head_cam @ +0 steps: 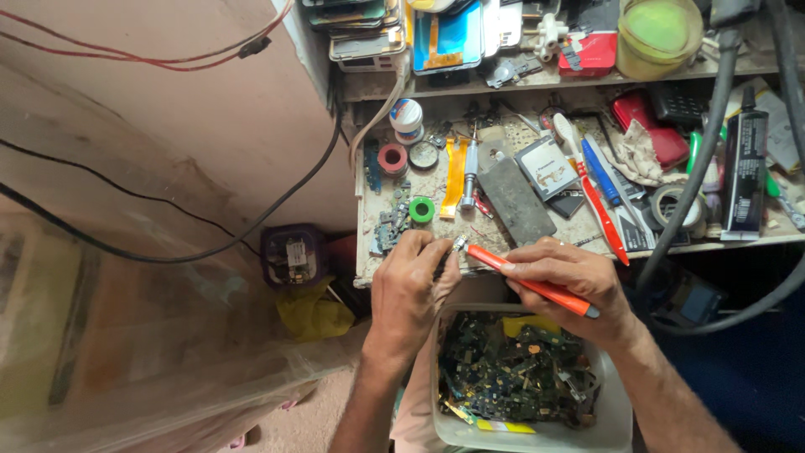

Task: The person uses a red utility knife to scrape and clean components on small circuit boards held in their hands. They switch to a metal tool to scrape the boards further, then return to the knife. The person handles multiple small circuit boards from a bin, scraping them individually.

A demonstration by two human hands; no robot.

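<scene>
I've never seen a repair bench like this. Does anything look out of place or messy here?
Much is jumbled. Tools, tape rolls and phone parts lie scattered across the dusty shelf. The white tub below is heaped with loose circuit boards. The right hand holds an orange screwdriver against a small part in the left hand.

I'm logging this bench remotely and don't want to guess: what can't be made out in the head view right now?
- The small part pinched in the left hand: its fingers cover it.
- The metal tip of the orange-handled screwdriver in the right hand: too small to tell its type.
- The pieces in the white plastic tub of green circuit-board scrap: tangled; the bottom edge cuts the tub off.
- The yellow-green round jar: the top edge cuts it off.
</scene>
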